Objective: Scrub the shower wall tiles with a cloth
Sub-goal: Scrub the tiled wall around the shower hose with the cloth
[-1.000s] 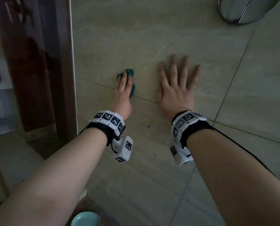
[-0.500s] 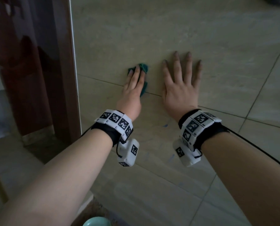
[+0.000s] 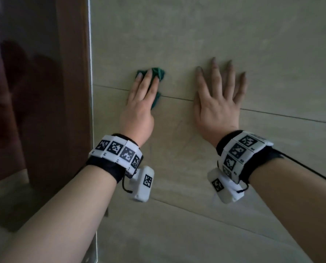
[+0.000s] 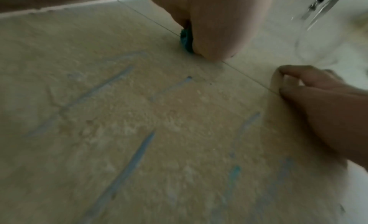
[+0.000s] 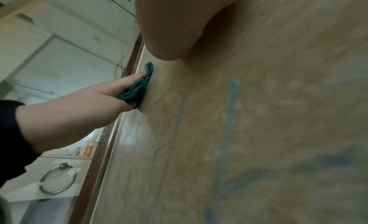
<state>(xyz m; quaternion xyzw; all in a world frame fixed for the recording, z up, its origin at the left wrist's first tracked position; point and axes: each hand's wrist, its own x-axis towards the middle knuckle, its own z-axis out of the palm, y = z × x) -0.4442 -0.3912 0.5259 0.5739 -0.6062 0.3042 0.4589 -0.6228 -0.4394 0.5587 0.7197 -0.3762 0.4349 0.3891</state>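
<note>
A crumpled dark green cloth (image 3: 158, 72) lies against the beige wall tile (image 3: 177, 35), just above a grout line. My left hand (image 3: 141, 103) presses it to the wall with straight fingers; most of the cloth is hidden under the hand. The right wrist view shows the cloth (image 5: 137, 88) squeezed between the left hand (image 5: 89, 101) and the tile. My right hand (image 3: 217, 103) lies flat on the wall to the right, fingers spread, holding nothing. In the left wrist view a bit of cloth (image 4: 186, 40) peeks from under the palm, and blue streaks (image 4: 137, 155) mark the tile below.
A dark brown door frame (image 3: 67, 92) borders the wall close to the left of the cloth. Beyond it are a chrome towel ring (image 5: 57, 178) and an orange bottle (image 5: 88, 148). A chrome fixture (image 4: 318, 5) hangs up the wall. Bare tile stretches right and upward.
My left hand slid the cloth right, then back left toward the door frame and away from the right hand. The right hand stayed flat on the wall.
</note>
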